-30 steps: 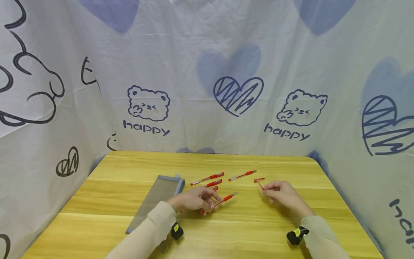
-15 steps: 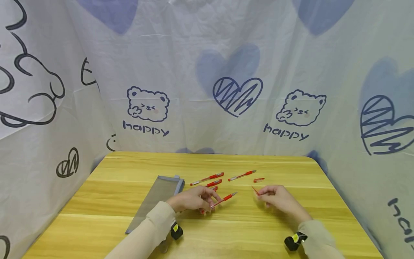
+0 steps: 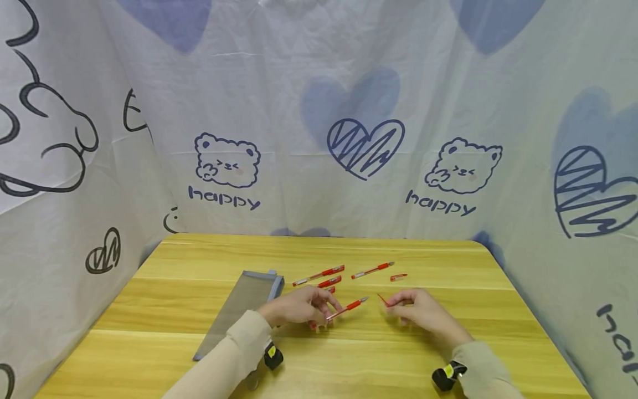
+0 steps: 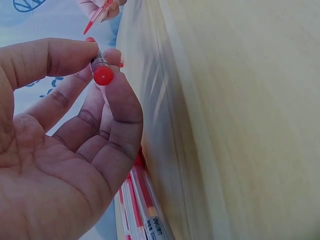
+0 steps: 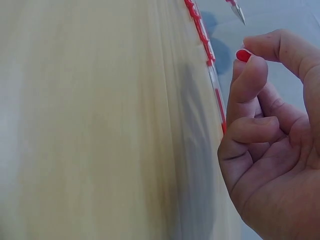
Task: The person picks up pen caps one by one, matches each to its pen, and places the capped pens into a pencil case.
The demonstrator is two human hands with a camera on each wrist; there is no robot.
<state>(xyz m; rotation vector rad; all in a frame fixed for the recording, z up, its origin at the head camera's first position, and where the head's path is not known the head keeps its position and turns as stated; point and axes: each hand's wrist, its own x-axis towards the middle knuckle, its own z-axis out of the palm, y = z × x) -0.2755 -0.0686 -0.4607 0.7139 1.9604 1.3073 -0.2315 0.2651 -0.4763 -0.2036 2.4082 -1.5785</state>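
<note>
My left hand point(image 3: 301, 307) pinches a red gel pen point(image 3: 355, 304) near its rear end, its bare metal tip pointing right. The pen's round red end plug point(image 4: 103, 75) faces the camera in the left wrist view. Between thumb and forefinger my right hand point(image 3: 423, 311) pinches a red pen cap point(image 3: 383, 301), a short way right of the pen tip. The cap's red end point(image 5: 243, 55) shows at the fingertips in the right wrist view. On the table behind lie another uncapped red pen point(image 3: 372, 270) and a loose red cap point(image 3: 399, 277).
Capped red pens point(image 3: 319, 275) lie beyond my left hand, partly hidden by it. A grey mesh zip pouch point(image 3: 239, 313) lies left of them, under my left forearm. The wooden table point(image 3: 448, 257) ends at a printed cloth curtain point(image 3: 299, 210).
My right hand has moved left and slightly nearer with the cap, away from the loose cap and towards the pen tip. My left hand and its pen stay almost still.
</note>
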